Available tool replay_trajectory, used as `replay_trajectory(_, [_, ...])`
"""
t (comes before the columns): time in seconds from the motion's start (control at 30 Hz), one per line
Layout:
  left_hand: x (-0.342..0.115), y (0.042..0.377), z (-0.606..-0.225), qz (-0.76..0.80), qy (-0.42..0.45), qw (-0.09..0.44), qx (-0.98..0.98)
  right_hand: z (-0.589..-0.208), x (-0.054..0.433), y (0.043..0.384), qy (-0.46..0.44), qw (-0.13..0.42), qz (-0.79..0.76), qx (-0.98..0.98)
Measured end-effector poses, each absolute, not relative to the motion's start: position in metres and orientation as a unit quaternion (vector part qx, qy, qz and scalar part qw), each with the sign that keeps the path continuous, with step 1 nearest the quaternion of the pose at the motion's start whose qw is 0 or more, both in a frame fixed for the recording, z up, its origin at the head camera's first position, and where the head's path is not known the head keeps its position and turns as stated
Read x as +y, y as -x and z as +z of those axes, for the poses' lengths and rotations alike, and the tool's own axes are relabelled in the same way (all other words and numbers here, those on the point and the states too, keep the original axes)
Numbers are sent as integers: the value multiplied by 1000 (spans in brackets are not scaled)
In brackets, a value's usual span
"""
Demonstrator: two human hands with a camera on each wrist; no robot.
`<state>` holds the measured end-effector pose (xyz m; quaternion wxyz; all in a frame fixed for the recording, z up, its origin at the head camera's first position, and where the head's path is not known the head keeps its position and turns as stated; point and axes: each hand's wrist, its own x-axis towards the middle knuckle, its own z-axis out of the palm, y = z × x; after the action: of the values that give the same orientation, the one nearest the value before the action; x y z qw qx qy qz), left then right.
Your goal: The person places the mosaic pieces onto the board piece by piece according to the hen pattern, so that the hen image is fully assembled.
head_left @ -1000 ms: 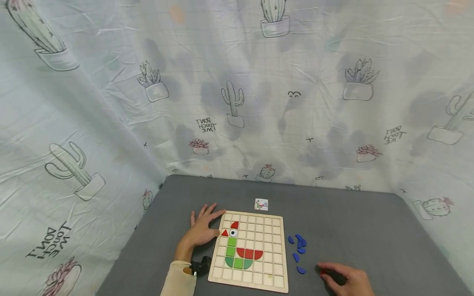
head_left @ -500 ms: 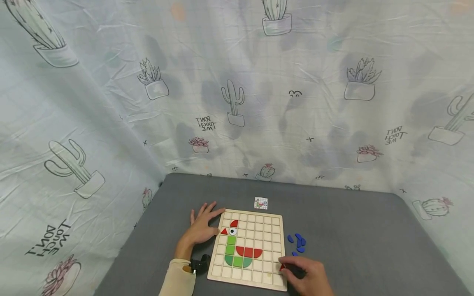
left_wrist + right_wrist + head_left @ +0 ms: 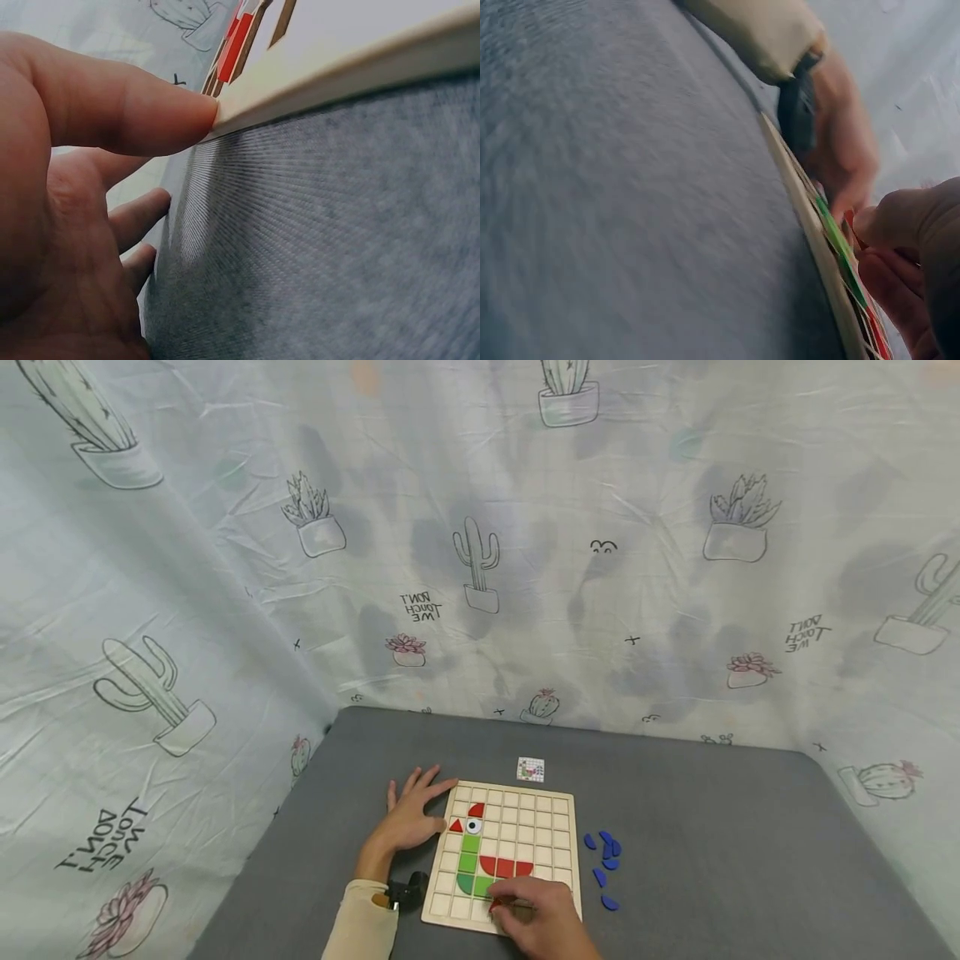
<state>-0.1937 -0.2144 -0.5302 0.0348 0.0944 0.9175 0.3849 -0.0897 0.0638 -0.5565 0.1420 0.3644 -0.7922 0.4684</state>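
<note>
A wooden grid board (image 3: 517,792) lies on the grey table with flat coloured pieces in its cells. My left hand (image 3: 408,821) rests at its left side, thumb and forefinger touching the edge with the other fingers spread. Over the lower middle of the board, my right hand (image 3: 542,910) pinches a small red piece (image 3: 494,905), partly hidden by the fingers. On the board are a red triangle (image 3: 456,826), a round eye piece (image 3: 473,826), a red quarter-round piece (image 3: 477,810), green squares (image 3: 468,853), and a red row (image 3: 506,867). The hand covers some lower cells.
Several blue rounded pieces (image 3: 609,847) lie loose on the table right of the board. A small printed picture card (image 3: 531,769) lies beyond the far edge. A cactus-print curtain (image 3: 480,568) hangs behind the grey table (image 3: 697,827).
My right hand has moved left from the table beyond the blue pieces to over the board, carrying the red piece. The left hand has stayed at the board's edge.
</note>
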Motion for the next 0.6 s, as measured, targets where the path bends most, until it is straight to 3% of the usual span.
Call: replay_trajectory(0.6, [-214, 193, -530, 383, -91, 36, 918, -544, 40, 87, -394, 118, 395, -821])
